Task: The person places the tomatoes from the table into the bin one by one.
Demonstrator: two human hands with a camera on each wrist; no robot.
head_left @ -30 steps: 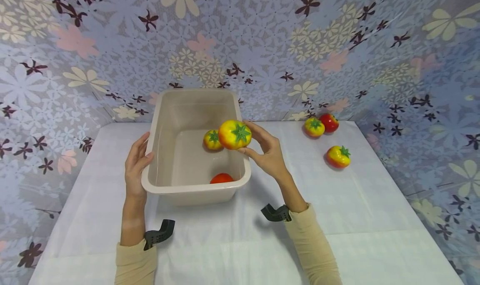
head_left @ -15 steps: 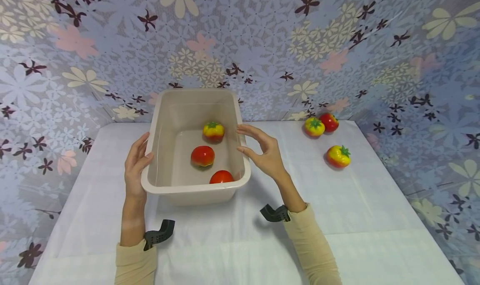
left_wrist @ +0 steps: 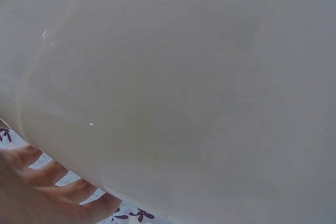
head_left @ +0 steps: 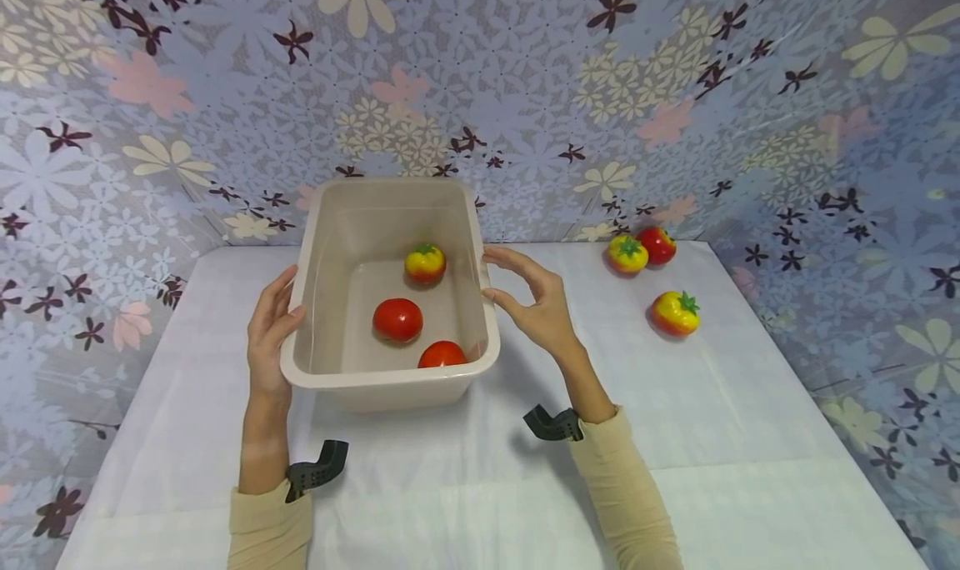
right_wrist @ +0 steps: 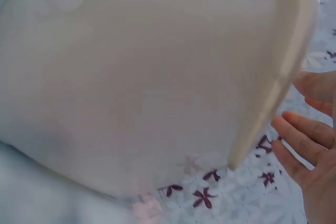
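A beige plastic bin (head_left: 390,379) holds a red tomato (head_left: 398,320) in its middle, another red tomato (head_left: 442,354) by the near wall and a yellow-red one with a green top farther back. My left hand (head_left: 268,337) holds the bin's left rim, its thumb on the edge and its fingers along the outside. At the right rim my right hand (head_left: 542,303) has fingers and thumb spread apart, with nothing between them. In the right wrist view, the right fingers (right_wrist: 302,135) show just beyond the bin's rim. The left fingertips are hidden behind the bin in the left wrist view.
On the right of the white-covered table (head_left: 735,412) lie a yellow-red tomato (head_left: 673,313), a yellow one (head_left: 627,254) and a red one (head_left: 657,246). A flowered cloth (head_left: 525,70) hangs behind the table. A black camera mount sits on each wrist.
My right hand has let go of a yellow-red tomato, which dropped into the bin and rolled slightly left and nearer, red side up. The right hand has drawn back to the rim; the left stays put.
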